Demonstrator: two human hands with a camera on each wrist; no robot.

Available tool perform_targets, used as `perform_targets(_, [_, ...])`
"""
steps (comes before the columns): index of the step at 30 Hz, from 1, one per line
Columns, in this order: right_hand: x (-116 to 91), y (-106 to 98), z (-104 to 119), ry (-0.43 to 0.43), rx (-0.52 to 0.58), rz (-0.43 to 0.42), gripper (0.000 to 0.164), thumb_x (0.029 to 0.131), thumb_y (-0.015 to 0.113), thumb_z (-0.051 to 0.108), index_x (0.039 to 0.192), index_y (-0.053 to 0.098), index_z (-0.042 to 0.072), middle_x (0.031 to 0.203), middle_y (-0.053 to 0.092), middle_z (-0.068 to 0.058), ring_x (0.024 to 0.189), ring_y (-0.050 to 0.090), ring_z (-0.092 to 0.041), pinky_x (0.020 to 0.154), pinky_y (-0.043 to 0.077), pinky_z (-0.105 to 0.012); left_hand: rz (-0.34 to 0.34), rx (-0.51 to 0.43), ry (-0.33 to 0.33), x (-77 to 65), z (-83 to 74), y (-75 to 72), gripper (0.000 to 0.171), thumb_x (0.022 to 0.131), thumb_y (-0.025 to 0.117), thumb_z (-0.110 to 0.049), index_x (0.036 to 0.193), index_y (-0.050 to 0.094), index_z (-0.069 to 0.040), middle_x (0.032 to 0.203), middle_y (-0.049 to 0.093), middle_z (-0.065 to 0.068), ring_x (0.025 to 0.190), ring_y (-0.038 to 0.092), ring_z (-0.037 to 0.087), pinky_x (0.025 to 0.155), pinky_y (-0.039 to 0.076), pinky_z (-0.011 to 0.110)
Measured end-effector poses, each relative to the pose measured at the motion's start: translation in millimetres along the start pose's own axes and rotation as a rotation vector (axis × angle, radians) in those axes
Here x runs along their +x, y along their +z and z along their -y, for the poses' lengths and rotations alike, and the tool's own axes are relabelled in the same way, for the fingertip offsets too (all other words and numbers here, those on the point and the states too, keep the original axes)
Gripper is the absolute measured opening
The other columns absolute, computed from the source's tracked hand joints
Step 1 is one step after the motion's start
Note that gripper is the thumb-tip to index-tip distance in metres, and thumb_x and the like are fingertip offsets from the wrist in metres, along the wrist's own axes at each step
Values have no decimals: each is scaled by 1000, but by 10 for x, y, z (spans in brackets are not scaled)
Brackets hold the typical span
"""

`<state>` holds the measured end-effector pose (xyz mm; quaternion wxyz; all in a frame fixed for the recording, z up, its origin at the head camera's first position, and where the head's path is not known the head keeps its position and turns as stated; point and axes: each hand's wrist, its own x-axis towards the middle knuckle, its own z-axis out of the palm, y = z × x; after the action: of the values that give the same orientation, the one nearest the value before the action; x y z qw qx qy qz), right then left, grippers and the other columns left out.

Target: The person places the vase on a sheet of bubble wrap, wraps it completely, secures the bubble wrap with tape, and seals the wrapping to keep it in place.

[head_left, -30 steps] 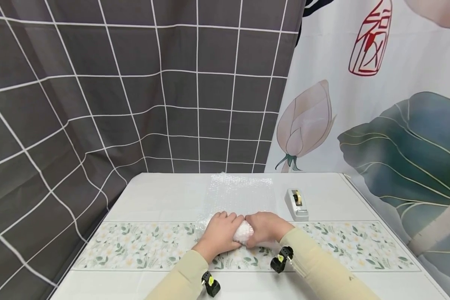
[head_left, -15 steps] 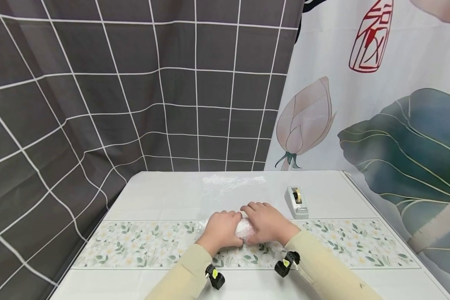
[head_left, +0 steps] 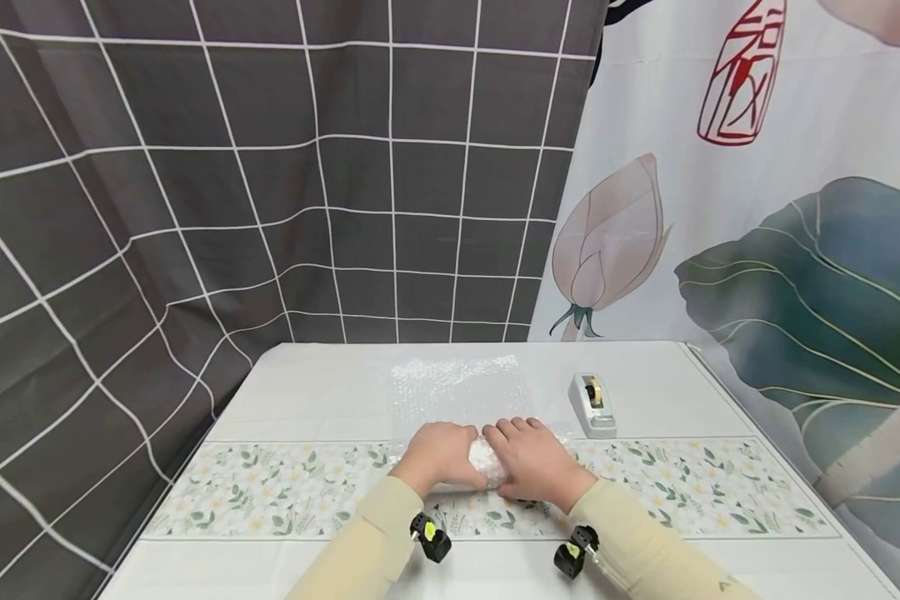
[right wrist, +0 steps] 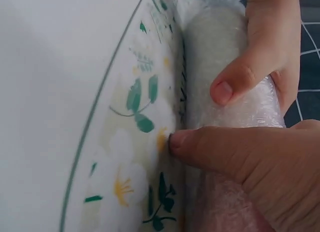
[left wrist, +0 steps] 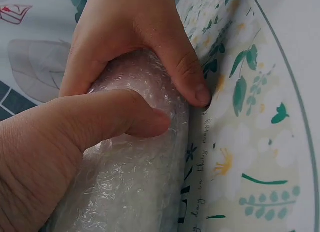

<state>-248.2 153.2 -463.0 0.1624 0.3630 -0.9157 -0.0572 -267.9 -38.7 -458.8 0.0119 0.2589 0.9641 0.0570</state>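
Observation:
A bundle rolled in clear bubble wrap [head_left: 484, 460] lies crosswise on the patterned band of the table, between my two hands. My left hand [head_left: 441, 454] grips its left part, the thumb [left wrist: 135, 114] pressed along the near side of the wrap. Round the right part curves my right hand [head_left: 534, 462], its thumb [right wrist: 200, 144] low by the tabletop. Something pinkish shows through the layers at the right end in the left wrist view; the wrap blurs its shape. Beyond the hands, the unrolled bubble wrap sheet [head_left: 453, 392] stretches flat toward the back of the table.
A white tape dispenser [head_left: 593, 406] with a yellowish roll stands right of the sheet. The white table [head_left: 307, 392] carries a floral band across its middle. Behind it hang a dark checked curtain [head_left: 352, 183] and, at right, a lotus-print curtain [head_left: 630, 108].
The flat sheet has shifted left and its far edge has come a little closer. My right hand lifted over the bundle, then came down with its fingers across the top.

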Motion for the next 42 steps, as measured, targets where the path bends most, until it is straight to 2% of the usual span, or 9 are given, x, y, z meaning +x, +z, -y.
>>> perform_targets(4, [19, 62, -26, -17, 9, -31, 74, 67, 85, 50, 123, 57, 12, 108, 65, -5, 97, 65, -25, 86, 54, -44, 15, -30, -6, -10, 12, -23, 67, 66, 76, -59, 117, 67, -16, 86, 69, -4, 73, 61, 15, 69, 52, 34])
perform_targets(9, [48, 114, -71, -36, 32, -46, 69, 66, 86, 47, 118, 58, 12, 105, 67, -3, 93, 66, -23, 83, 55, -42, -38, -37, 20, -53, 31, -2, 80, 69, 73, -66, 130, 55, -17, 95, 70, -2, 78, 64, 17, 72, 53, 35])
perform_targets(12, [67, 102, -84, -30, 50, -26, 68, 64, 86, 45, 116, 58, 11, 104, 67, -2, 91, 66, -23, 82, 55, -41, -100, 34, 55, -94, 29, 15, 80, 72, 70, -69, 132, 54, -18, 107, 67, 0, 93, 65, 19, 83, 53, 39])
perform_targets(16, [102, 74, -88, -17, 73, 17, 67, 63, 87, 43, 113, 58, 10, 100, 67, -2, 89, 66, -23, 81, 55, -41, -168, 183, 75, -173, 3, 30, 84, 73, 70, -71, 137, 55, -17, 119, 61, 4, 107, 59, 23, 92, 49, 43])
perform_targets(21, [140, 55, -92, -10, 90, 64, 63, 62, 87, 41, 110, 59, 9, 94, 65, -2, 83, 65, -22, 75, 56, -39, -168, 289, 47, -269, -64, 51, 91, 71, 77, -69, 141, 54, -15, 121, 59, 6, 109, 58, 24, 92, 49, 42])
perform_targets(27, [189, -8, -99, 12, 154, 140, 59, 61, 86, 37, 105, 58, 10, 86, 62, 0, 75, 62, -19, 69, 55, -37, -161, 320, 10, -304, -112, 64, 89, 73, 79, -64, 142, 53, -15, 124, 60, 6, 112, 58, 24, 97, 48, 45])
perform_targets(32, [227, -90, -102, 61, 258, 258, 56, 61, 85, 32, 105, 57, 10, 81, 61, 4, 72, 62, -16, 70, 55, -36, -161, 312, -13, -297, -108, 85, 87, 72, 80, -62, 141, 53, -18, 118, 62, 5, 107, 60, 25, 95, 48, 45])
perform_targets(37, [262, -126, -103, 137, 347, 381, 54, 60, 84, 32, 103, 58, 14, 80, 60, 10, 72, 59, -11, 72, 55, -34, -173, 307, -3, -276, -86, 104, 84, 69, 82, -61, 137, 55, -20, 110, 63, 3, 98, 62, 25, 92, 49, 44])
perform_targets(42, [279, -129, -112, 177, 403, 429, 56, 57, 84, 34, 103, 59, 17, 81, 61, 11, 74, 59, -11, 73, 54, -35, -182, 297, 22, -249, -56, 111, 80, 67, 84, -60, 131, 58, -20, 103, 64, 1, 91, 63, 23, 87, 51, 42])
